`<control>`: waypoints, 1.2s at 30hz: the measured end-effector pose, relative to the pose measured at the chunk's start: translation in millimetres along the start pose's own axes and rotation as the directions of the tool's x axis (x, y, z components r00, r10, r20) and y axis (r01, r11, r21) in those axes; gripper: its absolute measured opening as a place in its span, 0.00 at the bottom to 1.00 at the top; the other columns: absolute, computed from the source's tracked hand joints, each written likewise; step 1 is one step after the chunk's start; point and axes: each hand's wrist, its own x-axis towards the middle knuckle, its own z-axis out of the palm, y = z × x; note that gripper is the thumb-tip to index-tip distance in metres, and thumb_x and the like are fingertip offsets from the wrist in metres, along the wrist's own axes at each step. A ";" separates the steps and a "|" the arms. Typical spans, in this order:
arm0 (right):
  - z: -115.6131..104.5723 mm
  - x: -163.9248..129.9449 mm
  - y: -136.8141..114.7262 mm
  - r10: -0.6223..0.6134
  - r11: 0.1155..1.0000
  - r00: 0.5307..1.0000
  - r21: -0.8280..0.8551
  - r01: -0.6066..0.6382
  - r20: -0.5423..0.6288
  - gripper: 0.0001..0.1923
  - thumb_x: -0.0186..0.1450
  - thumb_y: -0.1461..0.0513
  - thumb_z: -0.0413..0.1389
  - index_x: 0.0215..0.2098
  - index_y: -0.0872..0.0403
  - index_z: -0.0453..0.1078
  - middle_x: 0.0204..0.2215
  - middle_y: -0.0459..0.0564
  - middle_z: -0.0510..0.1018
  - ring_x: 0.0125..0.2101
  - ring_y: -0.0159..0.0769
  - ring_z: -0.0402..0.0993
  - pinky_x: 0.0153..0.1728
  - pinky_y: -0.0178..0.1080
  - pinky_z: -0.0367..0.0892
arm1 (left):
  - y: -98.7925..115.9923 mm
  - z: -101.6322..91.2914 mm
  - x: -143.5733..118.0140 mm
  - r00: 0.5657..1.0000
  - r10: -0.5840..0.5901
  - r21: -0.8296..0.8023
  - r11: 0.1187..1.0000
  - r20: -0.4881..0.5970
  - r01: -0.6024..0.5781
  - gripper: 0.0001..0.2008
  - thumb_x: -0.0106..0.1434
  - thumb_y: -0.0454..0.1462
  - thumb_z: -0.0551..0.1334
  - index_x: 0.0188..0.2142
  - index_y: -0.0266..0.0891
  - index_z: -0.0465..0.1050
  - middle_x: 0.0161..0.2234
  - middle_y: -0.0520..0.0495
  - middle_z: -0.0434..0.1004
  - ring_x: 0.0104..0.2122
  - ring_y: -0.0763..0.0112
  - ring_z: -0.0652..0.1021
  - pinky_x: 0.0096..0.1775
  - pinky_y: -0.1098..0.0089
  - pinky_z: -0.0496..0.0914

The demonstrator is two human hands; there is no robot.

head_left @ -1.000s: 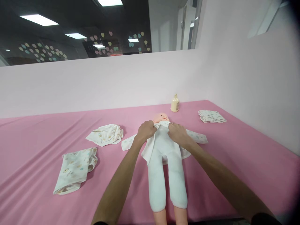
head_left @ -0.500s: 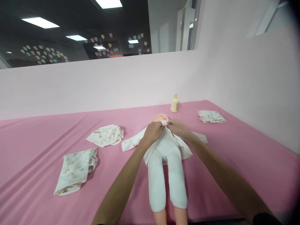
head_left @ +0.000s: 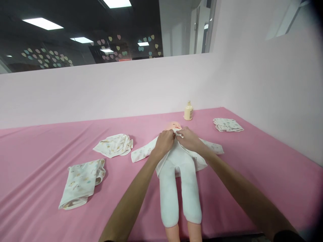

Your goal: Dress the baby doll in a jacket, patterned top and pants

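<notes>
A baby doll [head_left: 168, 198] lies on its back with its head away from me. Its torso and legs are white, and a white printed baby shirt [head_left: 144, 152] covers both arms, the front parted below the chest. My left hand [head_left: 165, 141] is closed on the shirt's left front edge near the neck. Close beside it, my right hand [head_left: 189, 138] pinches the other front edge at the collar. The fingertips almost meet under the doll's chin, and the fastening between them is too small to make out.
A pink sheet [head_left: 121, 188] covers the table. To the left lie a crumpled printed cloth [head_left: 113, 145] and a folded printed garment [head_left: 82, 183]. A cream pump bottle [head_left: 188, 111] stands behind the doll's head, with another folded cloth [head_left: 227, 124] at the right. White walls border the back and right.
My right hand has shifted slightly left, bringing its shirt edge closer to my left hand at the neck. My left hand stays nearly in place.
</notes>
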 end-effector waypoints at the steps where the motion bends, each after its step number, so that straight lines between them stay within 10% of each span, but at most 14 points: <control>1: 1.3 -1.1 -1.5 -0.026 0.999 0.999 -0.035 0.025 -0.026 0.13 0.62 0.66 0.48 0.20 0.52 0.53 0.27 0.49 0.68 0.36 0.38 0.65 0.32 0.37 0.56 | -0.4 0.8 0.0 1.000 -0.008 -0.003 1.000 -0.003 0.008 0.11 0.66 0.31 0.50 0.29 0.40 0.66 0.32 0.42 0.77 0.33 0.60 0.75 0.31 0.66 0.55; 14: 17.6 -10.0 -15.3 0.049 0.992 0.993 0.117 -0.037 -0.105 0.11 0.62 0.66 0.44 0.22 0.52 0.56 0.21 0.44 0.66 0.24 0.33 0.59 0.27 0.36 0.51 | -5.1 6.6 2.7 0.991 -0.133 -0.455 0.884 -0.018 0.110 0.13 0.59 0.30 0.52 0.19 0.41 0.53 0.20 0.51 0.62 0.24 0.70 0.62 0.30 0.67 0.51; 29: 23.1 -11.7 -17.8 0.010 1.000 0.997 -0.025 -0.012 -0.072 0.10 0.62 0.68 0.42 0.24 0.52 0.54 0.24 0.45 0.66 0.28 0.34 0.60 0.30 0.36 0.51 | -27.4 5.7 5.3 0.931 -0.116 -0.862 0.351 0.347 0.365 0.09 0.57 0.39 0.57 0.23 0.36 0.66 0.23 0.51 0.66 0.25 0.75 0.69 0.30 0.72 0.63; 36: 18.9 -13.1 -16.7 0.034 0.999 0.996 -0.010 -0.034 -0.079 0.13 0.63 0.68 0.42 0.22 0.52 0.56 0.23 0.45 0.68 0.26 0.33 0.62 0.29 0.35 0.51 | -26.4 10.7 5.9 0.938 -0.144 -0.863 0.367 0.315 0.346 0.12 0.58 0.40 0.58 0.22 0.36 0.65 0.20 0.54 0.62 0.21 0.79 0.61 0.26 0.73 0.55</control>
